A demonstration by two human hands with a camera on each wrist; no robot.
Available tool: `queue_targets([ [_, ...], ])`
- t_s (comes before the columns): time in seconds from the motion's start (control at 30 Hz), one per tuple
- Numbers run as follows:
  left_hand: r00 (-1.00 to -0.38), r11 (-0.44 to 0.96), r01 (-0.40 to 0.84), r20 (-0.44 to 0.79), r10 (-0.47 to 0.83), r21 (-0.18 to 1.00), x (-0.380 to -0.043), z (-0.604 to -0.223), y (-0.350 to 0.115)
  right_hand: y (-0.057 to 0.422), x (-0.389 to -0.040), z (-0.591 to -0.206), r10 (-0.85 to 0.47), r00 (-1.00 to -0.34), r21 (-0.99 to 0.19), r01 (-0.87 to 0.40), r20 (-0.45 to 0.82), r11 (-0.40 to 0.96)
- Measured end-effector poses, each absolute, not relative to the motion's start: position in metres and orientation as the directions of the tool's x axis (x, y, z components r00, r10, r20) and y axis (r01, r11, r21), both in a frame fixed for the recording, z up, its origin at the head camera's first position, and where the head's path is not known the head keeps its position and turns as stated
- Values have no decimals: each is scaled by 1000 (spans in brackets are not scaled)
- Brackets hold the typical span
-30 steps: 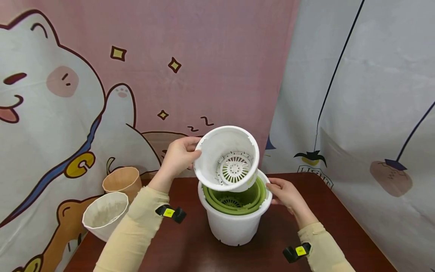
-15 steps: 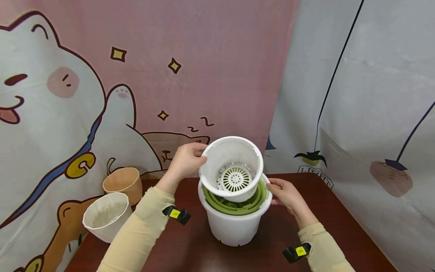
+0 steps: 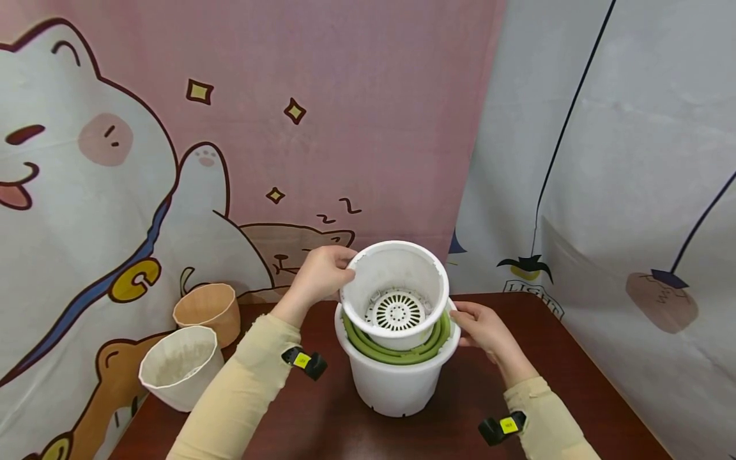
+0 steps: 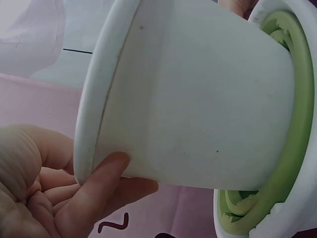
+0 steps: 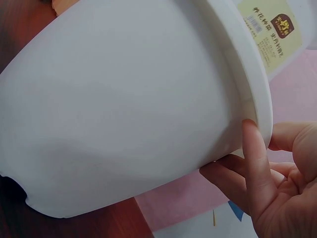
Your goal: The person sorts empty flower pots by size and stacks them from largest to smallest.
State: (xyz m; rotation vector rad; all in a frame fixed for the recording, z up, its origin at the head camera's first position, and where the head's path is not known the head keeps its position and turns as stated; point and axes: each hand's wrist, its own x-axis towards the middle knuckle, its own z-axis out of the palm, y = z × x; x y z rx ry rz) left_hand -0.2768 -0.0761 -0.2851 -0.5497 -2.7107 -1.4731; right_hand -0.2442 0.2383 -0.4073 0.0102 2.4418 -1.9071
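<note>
My left hand (image 3: pixel 319 278) pinches the rim of a smaller white flowerpot (image 3: pixel 397 276), thumb and fingers on either side of it. Slots pierce this pot's round base. Its lower part sits inside the mouth of nested green flowerpots (image 3: pixel 397 358), slightly tilted; whether its base touches them is hidden. The green pots stand inside a large white flowerpot (image 3: pixel 393 386), upright on the table. My right hand (image 3: pixel 483 329) grips the large pot's right rim. In the right wrist view, a printed label (image 5: pixel 272 32) shows on the smaller pot's side.
On the left of the dark red-brown table (image 3: pixel 575 383) stand a peach faceted pot (image 3: pixel 215 313) and, nearer, a cream faceted pot (image 3: pixel 181 367). A pink cartoon backdrop (image 3: pixel 374 108) hangs behind, and a grey-white one (image 3: pixel 644 160) on the right.
My left hand has lowered the smaller white flowerpot and shifted it slightly right, into the green pots' mouth. The right hand and the large pot have stayed in place.
</note>
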Motion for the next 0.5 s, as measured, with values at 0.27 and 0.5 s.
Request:
queue_targets([
  [0.27,-939,527,307,161,304,793,-278,-287,-74,239,-244,-408,-23,-999,-969,28,-34,247],
  [0.5,-939,551,313,164,303,773,-282,-291,-70,238,-243,-407,-20,-999,-967,32,-38,252],
])
